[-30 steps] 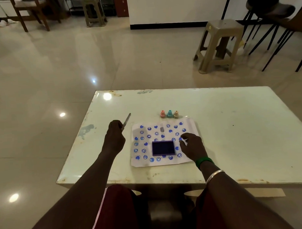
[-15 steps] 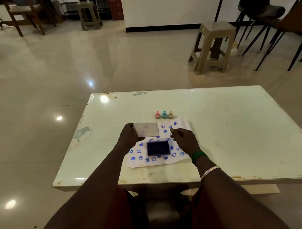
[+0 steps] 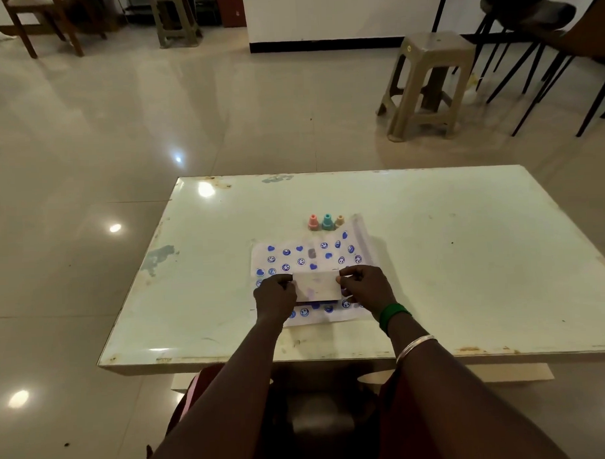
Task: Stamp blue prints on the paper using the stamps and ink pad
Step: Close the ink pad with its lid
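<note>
A white paper (image 3: 329, 252) covered with several blue heart and smiley prints lies near the table's front edge. On it sits the ink pad, hidden under its pale lid (image 3: 317, 286). My left hand (image 3: 274, 297) grips the lid's left end and my right hand (image 3: 366, 287) grips its right end, holding it flat over the pad. Three small stamps stand in a row just beyond the paper: pink (image 3: 313, 222), teal (image 3: 327, 222) and tan (image 3: 339, 221).
The pale glossy table (image 3: 466, 258) has worn, rusty edges. A beige plastic stool (image 3: 426, 84) stands on the tiled floor beyond the table at the right, with dark chair legs (image 3: 546, 73) further right. More chairs and a stool stand at the far left.
My left hand carried the lid from the left of the paper over the open blue ink pad. The lid now covers the pad, and my right hand has taken its right end.
</note>
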